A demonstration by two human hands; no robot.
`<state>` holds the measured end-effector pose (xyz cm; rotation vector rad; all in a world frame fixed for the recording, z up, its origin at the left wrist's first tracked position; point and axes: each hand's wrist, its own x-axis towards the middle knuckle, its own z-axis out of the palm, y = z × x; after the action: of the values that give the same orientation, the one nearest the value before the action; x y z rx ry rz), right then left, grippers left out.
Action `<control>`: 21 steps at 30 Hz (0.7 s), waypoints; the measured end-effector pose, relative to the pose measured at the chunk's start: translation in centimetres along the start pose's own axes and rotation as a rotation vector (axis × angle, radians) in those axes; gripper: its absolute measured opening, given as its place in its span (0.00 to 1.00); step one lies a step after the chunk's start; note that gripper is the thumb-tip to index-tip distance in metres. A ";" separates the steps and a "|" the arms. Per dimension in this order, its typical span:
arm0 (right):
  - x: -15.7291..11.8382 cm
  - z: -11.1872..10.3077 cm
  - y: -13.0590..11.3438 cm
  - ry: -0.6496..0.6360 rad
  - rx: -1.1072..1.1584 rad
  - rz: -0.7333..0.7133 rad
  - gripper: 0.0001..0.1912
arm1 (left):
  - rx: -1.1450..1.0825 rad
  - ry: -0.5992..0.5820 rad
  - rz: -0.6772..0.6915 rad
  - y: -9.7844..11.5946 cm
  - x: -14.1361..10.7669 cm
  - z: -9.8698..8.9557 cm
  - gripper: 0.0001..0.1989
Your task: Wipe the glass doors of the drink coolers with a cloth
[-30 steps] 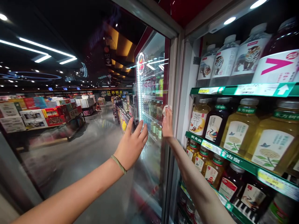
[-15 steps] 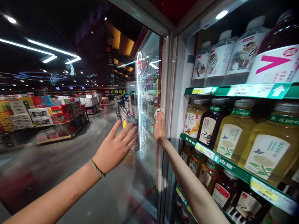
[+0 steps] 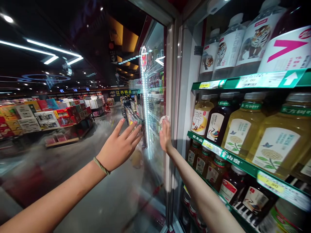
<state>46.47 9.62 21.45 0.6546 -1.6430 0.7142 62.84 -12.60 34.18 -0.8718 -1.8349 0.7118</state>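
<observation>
While the glass cooler door [image 3: 155, 106] stands swung out from the cabinet, the store aisle [image 3: 102, 181] is seen through its pane, with stacked cartons [image 3: 48, 113] along the left and strip lights overhead. To the right, the open cooler shelves [image 3: 243, 163] are noted, edged in green price rails and stocked with yellow tea bottles [image 3: 274, 136], dark tea bottles [image 3: 218, 118] and tiger-label bottles [image 3: 228, 53] on the top tier. The door's free edge is taken by the right hand [image 3: 165, 137], which is pressed against the frame with a small white wad, apparently a cloth [image 3: 164, 119], under the fingertips; whether it is gripped cannot be told. The left hand [image 3: 120, 147] is held flat and open, fingers spread, at or just before the pane, a green band [image 3: 101, 165] at its wrist. It is judged that the door would be best controlled by even pressure from both palms, kept clear of the hinge gap.
</observation>
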 end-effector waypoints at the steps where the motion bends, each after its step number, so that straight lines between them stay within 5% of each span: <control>1: -0.3 0.1 -0.2 0.018 -0.006 0.043 0.36 | -0.005 0.001 0.003 -0.1 0.0 0.1 0.17; 5: -1.4 0.7 -0.9 -0.091 -0.010 -0.089 0.36 | -0.016 0.016 0.016 -0.5 -0.5 0.7 0.17; 9: -1.8 1.2 -1.1 0.039 -0.040 0.128 0.35 | -0.032 0.035 0.032 -1.2 -1.0 1.4 0.20; 13: -1.6 1.5 -1.1 -0.063 -0.060 -0.065 0.37 | -0.021 0.069 0.049 -2.0 -1.4 2.1 0.19; 17: -0.9 1.6 -1.5 0.049 -0.075 0.069 0.38 | -0.014 0.085 0.060 -2.5 -1.7 2.5 0.17; 21: 0.0 1.3 -1.8 -0.069 -0.018 -0.159 0.35 | -0.009 0.095 0.054 -2.7 -1.8 2.4 0.15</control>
<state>46.98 7.52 21.47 0.7950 -1.6372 0.5671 60.48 -15.83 34.48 -0.9487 -1.7371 0.6852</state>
